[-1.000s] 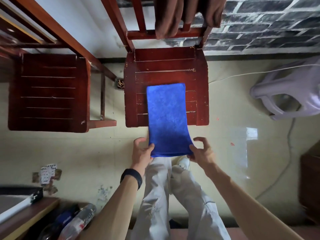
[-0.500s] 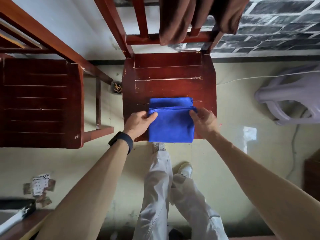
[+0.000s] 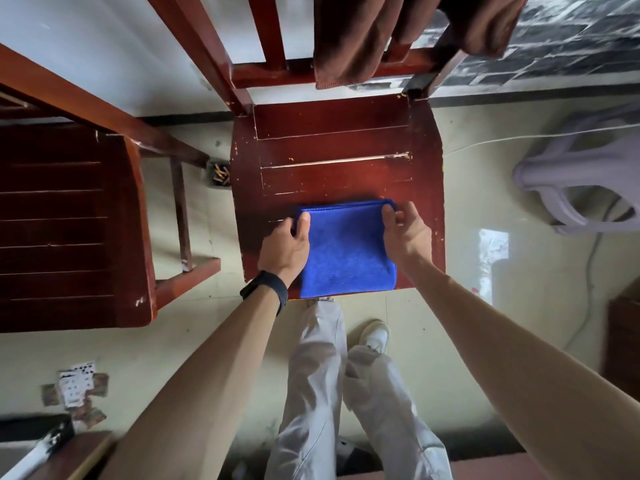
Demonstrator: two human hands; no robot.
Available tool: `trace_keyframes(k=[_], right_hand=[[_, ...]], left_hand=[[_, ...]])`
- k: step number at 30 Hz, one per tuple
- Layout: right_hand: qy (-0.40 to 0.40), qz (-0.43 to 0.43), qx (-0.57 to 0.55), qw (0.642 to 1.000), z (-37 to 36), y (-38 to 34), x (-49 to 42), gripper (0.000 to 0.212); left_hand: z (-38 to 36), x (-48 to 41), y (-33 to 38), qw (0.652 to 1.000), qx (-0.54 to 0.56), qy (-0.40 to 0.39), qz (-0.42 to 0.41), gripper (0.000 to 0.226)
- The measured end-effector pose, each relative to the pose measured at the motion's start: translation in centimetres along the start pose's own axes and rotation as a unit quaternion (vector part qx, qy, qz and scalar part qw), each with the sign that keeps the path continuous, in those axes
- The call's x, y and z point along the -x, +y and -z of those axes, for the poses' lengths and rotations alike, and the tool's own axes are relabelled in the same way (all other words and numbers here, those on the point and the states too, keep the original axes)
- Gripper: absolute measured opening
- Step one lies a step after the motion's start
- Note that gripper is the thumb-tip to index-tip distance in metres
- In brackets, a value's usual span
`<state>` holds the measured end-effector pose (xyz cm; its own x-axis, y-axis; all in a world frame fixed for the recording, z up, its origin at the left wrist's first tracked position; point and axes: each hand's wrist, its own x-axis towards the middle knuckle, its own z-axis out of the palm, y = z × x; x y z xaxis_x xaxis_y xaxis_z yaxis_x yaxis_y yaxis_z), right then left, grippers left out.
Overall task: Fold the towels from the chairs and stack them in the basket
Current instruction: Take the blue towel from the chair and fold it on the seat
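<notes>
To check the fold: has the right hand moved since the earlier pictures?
Yes. The right hand moved toward the backrest, from in front of the chair seat to over it.

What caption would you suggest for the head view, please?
The left hand and right hand pinch the far corners of a folded blue towel on a wooden chair.

Blue towel (image 3: 346, 251) (folded square) on chair seat (image 3: 332, 140).

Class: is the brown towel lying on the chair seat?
No: the brown towel hangs over the chair back, while the blue towel lies on the seat.
</notes>
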<state>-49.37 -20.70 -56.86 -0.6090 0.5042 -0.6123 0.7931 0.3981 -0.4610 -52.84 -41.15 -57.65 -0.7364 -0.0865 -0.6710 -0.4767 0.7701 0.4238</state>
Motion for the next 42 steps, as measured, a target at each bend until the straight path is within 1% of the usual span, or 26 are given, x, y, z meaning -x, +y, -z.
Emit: trace_keyframes(k=[3, 9, 11, 12, 13, 14, 15, 16, 17, 18, 19, 20, 22, 25, 26, 27, 29, 30, 31, 33, 35, 36, 37, 38, 40, 42], right_hand=[[0.010, 0.005, 0.012, 1.000, -0.2, -0.1, -0.2, 0.033], [0.006, -0.036, 0.081, 0.996, -0.3, -0.4, -0.9, 0.035], [0.034, -0.033, 0.098, 0.994, -0.3, -0.5, -0.6, 0.039], [0.064, -0.010, 0.110, 0.992, -0.3, -0.3, -0.2, 0.042], [0.102, 0.037, 0.130, 0.986, -0.4, 0.0, 0.3, 0.045], [0.137, 0.100, 0.157, 0.973, -0.6, 0.2, 1.1, 0.047], [0.164, 0.170, 0.183, 0.954, -1.0, 0.5, 1.9, 0.048], [0.173, 0.239, 0.207, 0.933, -1.4, 0.7, 2.6, 0.048], [0.157, 0.300, 0.235, 0.911, -2.1, 1.3, 3.0, 0.050], [0.127, 0.339, 0.264, 0.894, -2.8, 1.7, 3.4, 0.052], [0.098, 0.352, 0.291, 0.884, -3.4, 2.2, 3.4, 0.055], [0.078, 0.344, 0.313, 0.882, -3.9, 2.8, 3.3, 0.057], [0.068, 0.293, 0.342, 0.890, -4.2, 4.4, 2.5, 0.061], [0.063, 0.248, 0.367, 0.894, -3.5, 6.5, 1.3, 0.063], [0.067, 0.231, 0.358, 0.902, -3.3, 6.7, 1.1, 0.064], [0.082, 0.205, 0.335, 0.916, -3.1, 6.6, 1.1, 0.064], [0.139, 0.138, 0.264, 0.944, -2.7, 6.0, 1.6, 0.064], [0.165, 0.118, 0.226, 0.953, -2.6, 5.8, 1.8, 0.062], [0.170, 0.111, 0.187, 0.961, -2.3, 5.7, 2.0, 0.058], [0.134, 0.108, 0.093, 0.981, -1.6, 5.3, 2.3, 0.048], [0.062, 0.045, 0.011, 0.997, -1.1, 4.6, 2.2, 0.038], [0.021, -0.002, -0.009, 1.000, -1.0, 4.1, 2.0, 0.035], [-0.013, -0.047, -0.022, 0.999, -0.9, 3.7, 1.8, 0.036], [-0.036, -0.085, -0.034, 0.995, -0.8, 3.3, 1.6, 0.038], [-0.060, -0.127, -0.054, 0.989, -0.5, 2.8, 1.0, 0.039], [-0.091, -0.139, -0.096, 0.981, 0.0, 2.6, 0.6, 0.034]], left_hand=[[0.0, -0.1, 0.2, 1.000, -0.003, 0.014, -0.001, 0.052], [0.1, -0.6, 0.7, 0.998, -0.040, 0.012, 0.039, 0.054], [0.3, -0.4, 1.2, 0.995, -0.085, 0.030, 0.040, 0.053], [0.3, -0.1, 1.2, 0.991, -0.117, 0.062, 0.026, 0.053], [0.3, 0.3, 1.2, 0.984, -0.143, 0.109, 0.001, 0.053], [0.2, 0.7, 0.9, 0.971, -0.173, 0.159, -0.041, 0.052], [-0.2, 1.1, 0.4, 0.953, -0.206, 0.200, -0.097, 0.050], [-0.7, 1.4, -0.2, 0.932, -0.232, 0.225, -0.164, 0.049], [-1.4, 1.7, -1.0, 0.914, -0.253, 0.217, -0.231, 0.052], [-2.0, 2.1, -1.7, 0.900, -0.273, 0.187, -0.286, 0.056], [-2.6, 2.4, -2.4, 0.889, -0.292, 0.151, -0.320, 0.060], [-3.1, 2.6, -3.1, 0.883, -0.309, 0.119, -0.333, 0.063], [-3.6, 2.3, -4.3, 0.886, -0.327, 0.094, -0.315, 0.066], [-3.9, 1.6, -5.2, 0.886, -0.339, 0.093, -0.304, 0.068], [-4.0, 1.7, -5.1, 0.887, -0.339, 0.096, -0.300, 0.069], [-4.0, 2.0, -4.8, 0.893, -0.332, 0.106, -0.284, 0.071], [-4.0, 2.8, -4.1, 0.920, -0.293, 0.136, -0.221, 0.073], [-3.8, 3.3, -3.7, 0.935, -0.259, 0.151, -0.189, 0.073], [-3.6, 3.6, -3.2, 0.948, -0.214, 0.163, -0.170, 0.073], [-3.2, 3.8, -2.2, 0.972, -0.091, 0.174, -0.125, 0.067], [-2.6, 3.5, -1.0, 0.991, 0.045, 0.126, -0.015, 0.058], [-2.3, 3.1, -0.5, 0.989, 0.090, 0.104, 0.048, 0.053], [-1.9, 2.8, 0.0, 0.984, 0.119, 0.086, 0.101, 0.046], [-1.5, 2.4, 0.2, 0.979, 0.136, 0.067, 0.136, 0.038], [-0.6, 1.8, 0.5, 0.978, 0.138, 0.025, 0.152, 0.022], [0.1, 1.3, 0.5, 0.977, 0.149, -0.016, 0.150, 0.013]])
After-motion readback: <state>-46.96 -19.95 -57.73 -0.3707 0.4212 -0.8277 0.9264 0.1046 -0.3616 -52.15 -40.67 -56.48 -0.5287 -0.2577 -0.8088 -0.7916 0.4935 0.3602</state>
